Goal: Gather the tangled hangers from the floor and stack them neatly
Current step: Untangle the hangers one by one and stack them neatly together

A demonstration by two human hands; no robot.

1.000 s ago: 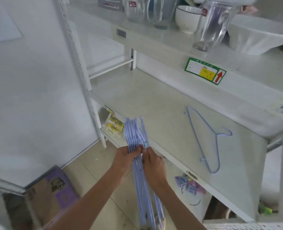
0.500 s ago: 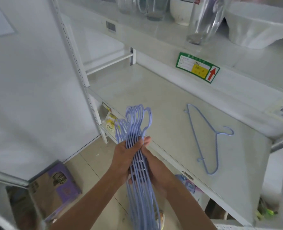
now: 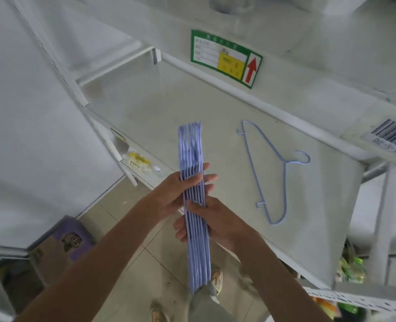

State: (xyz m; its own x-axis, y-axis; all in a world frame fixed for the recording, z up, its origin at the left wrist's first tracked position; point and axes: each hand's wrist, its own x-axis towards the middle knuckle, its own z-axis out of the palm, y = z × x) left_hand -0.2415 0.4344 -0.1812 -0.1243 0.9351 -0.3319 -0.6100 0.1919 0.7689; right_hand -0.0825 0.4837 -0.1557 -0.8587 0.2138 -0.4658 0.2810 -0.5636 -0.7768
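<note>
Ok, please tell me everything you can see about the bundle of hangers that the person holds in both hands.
The bundle of hangers is a pack of thin light-blue hangers, seemingly coated wire, pressed side by side and seen edge-on. It stands nearly upright in front of the shelf, above the floor. The left hand grips it from the left, fingers wrapping behind; the right hand grips it just below, thumb across the front. Its upper end is blurred.
</note>
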